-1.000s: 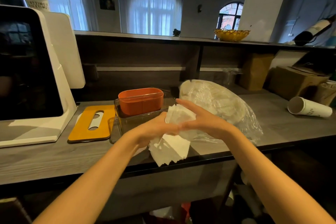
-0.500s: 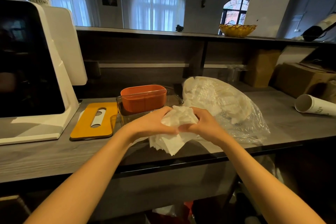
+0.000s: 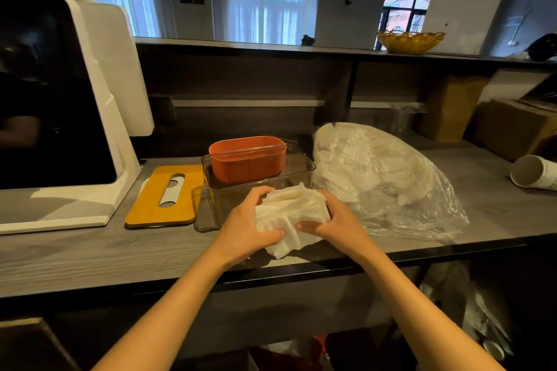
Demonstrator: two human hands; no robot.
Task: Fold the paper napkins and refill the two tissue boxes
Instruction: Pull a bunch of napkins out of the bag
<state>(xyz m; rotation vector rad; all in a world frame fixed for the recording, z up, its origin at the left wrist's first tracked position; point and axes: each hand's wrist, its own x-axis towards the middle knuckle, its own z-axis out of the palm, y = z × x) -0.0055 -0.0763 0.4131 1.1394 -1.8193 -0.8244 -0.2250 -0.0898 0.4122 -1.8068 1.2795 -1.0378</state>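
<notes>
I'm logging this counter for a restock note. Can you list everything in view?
napkin stack: one, white, held over the counter's front edge
orange box: one, inside the clear box
clear box: one, transparent, mid counter
lid: one, yellow, slotted, flat left of the boxes
plastic bag: one, clear, napkins inside, right of the boxes
paper cup: one, white, lying far right
screen stand: one, white, far left
basket: one, yellow, upper shelf
hands: left hand and right hand grip the stack

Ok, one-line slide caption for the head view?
Both hands, left and right, grip a napkin stack before the clear box.
</notes>
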